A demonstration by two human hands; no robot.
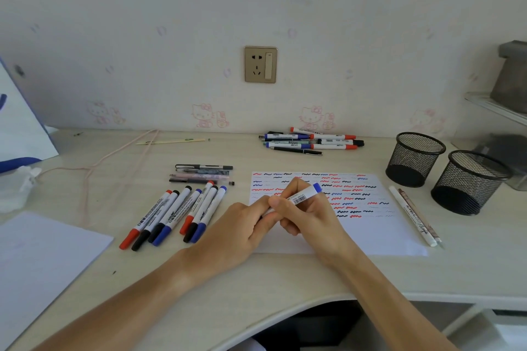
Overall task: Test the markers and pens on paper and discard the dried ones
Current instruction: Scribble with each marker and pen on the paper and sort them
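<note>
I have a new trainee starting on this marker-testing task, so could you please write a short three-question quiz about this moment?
1. True or false: both mesh pen cups are packed with pens.
2. Which end colour shows on the marker gripped by the right hand? A red, B blue, C black.
3. What lies along the right edge of the test paper?

Key: 1 false, they look empty. 2 B; the left hand pinches its lower end. 3 Two slim pens, side by side.
</note>
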